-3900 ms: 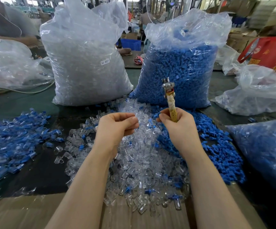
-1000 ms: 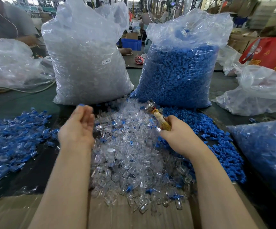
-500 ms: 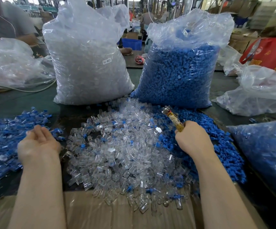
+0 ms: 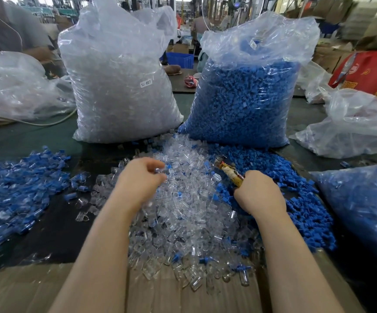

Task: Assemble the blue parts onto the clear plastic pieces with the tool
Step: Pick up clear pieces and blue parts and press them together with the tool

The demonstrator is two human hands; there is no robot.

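A heap of clear plastic pieces (image 4: 189, 213) covers the middle of the table. Loose blue parts (image 4: 296, 195) lie in a pile to its right. My left hand (image 4: 141, 179) hovers over the clear heap with its fingers curled, pinching a clear piece at the fingertips. My right hand (image 4: 257, 193) grips the tool (image 4: 229, 171), a short yellowish handle with a metal tip that points up and left over the edge of the blue pile. Assembled blue-and-clear pieces (image 4: 18, 188) are spread on the left of the table.
Two tall plastic bags stand behind the heaps: a clear-piece bag (image 4: 119, 86) and a blue-part bag (image 4: 248, 96). More bags lie at far left (image 4: 18, 86) and right (image 4: 359, 125), with a bag of blue pieces (image 4: 363, 206) near right. Cardboard (image 4: 25, 288) lines the front edge.
My left hand has come back from the assembled pile on the left to the clear heap and picked up a clear piece. My right hand with the tool has stayed nearly still.
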